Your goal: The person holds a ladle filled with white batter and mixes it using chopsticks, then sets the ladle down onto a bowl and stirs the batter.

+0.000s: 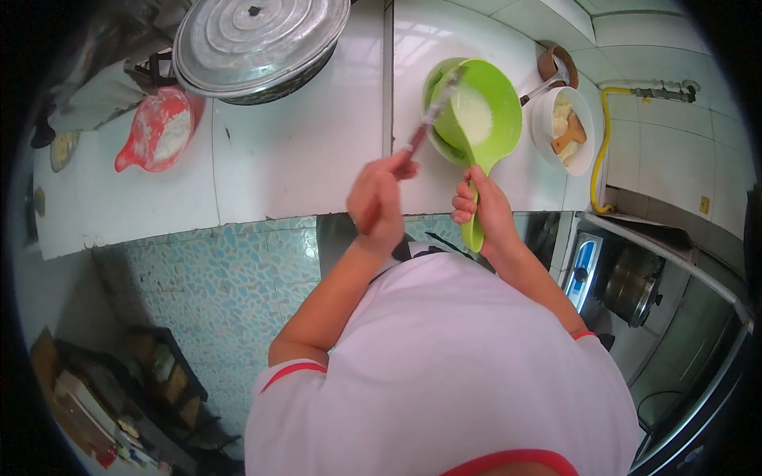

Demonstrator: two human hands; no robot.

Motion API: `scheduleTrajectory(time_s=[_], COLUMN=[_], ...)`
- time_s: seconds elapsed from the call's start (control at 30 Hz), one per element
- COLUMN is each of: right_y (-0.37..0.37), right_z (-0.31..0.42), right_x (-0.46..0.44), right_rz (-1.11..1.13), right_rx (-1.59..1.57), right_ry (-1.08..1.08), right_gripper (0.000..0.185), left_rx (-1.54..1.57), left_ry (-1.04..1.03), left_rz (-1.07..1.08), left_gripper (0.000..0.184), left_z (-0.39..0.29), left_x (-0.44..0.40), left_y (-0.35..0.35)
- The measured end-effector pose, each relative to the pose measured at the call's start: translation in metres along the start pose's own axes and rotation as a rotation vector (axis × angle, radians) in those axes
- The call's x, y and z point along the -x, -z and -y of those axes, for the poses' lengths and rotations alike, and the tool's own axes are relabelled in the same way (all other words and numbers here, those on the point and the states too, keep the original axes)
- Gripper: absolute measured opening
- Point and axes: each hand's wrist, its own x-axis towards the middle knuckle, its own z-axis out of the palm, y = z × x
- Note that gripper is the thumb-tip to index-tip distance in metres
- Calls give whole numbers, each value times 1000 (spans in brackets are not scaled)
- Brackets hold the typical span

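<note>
My right hand (486, 205) is wrapped round the handle of a bright green scoop (508, 127), whose bowl holds a whitish liquid (474, 115). Under the scoop's left side shows part of a second green bowl (436, 141). In my left hand (378, 198) is a utensil (419, 140) with a reddish-brown handle. Its pale, silvery end reaches over the scoop's left rim; blur hides its exact kind, and I cannot tell whether it touches the scoop.
A big lidded metal pot (258, 44) stands at the back left, beside a red scoop (163, 131) of white powder. On the right are a white bowl (587, 151) with a wooden-looking scraper (569, 133), a brown cup (548, 59) and a yellow hose (603, 151). The counter's front edge (278, 218) runs before me.
</note>
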Motion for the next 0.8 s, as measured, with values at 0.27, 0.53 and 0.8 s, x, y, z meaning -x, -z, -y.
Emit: scheduleTrajectory(time_s=[0.27, 0.53, 0.8], right_y=[-5, -3, -18], right_z=[-1, 4, 7], right_x=[4, 1, 0], right_rz=[-50, 23, -12], right_rx=[-12, -144, -198], right_ry=[2, -21, -14], right_gripper=[19, 21, 22], left_rx=[140, -5, 52], left_ry=[162, 146, -28], left_rz=[-6, -7, 137], left_gripper=[41, 45, 38], left_z=[-9, 12, 5], left_x=[-27, 13, 17], left_y=[-5, 7, -8])
